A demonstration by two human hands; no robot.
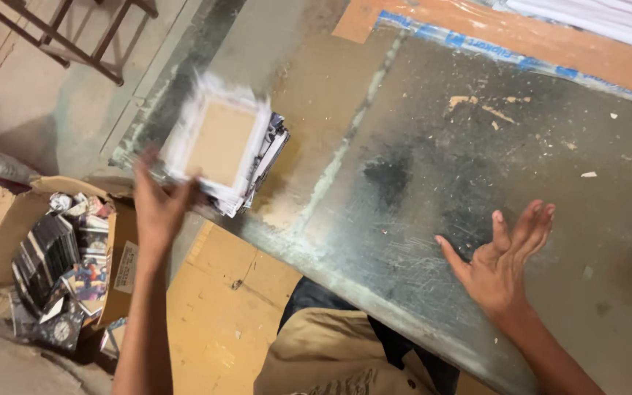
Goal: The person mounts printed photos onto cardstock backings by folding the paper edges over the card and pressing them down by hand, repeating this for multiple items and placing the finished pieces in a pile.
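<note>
The left hand (156, 206) reaches over the near edge of the metal-topped table (433, 168), its fingers spread against the side of a stack of printed cards (230, 150) — the stack sits at the table's left end, close to the edge, with a tan card face bordered in white on top, blurred. Whether the fingers actually clasp the stack or only press it, I cannot tell. The right hand (502, 260) hovers over bare scratched metal well apart from the stack, palm open, fingers wide and holding nothing. Below the table on the left, an open cardboard box (9, 219) on the floor holds more printed booklets (64, 271) — dark covers, jumbled.
</note>
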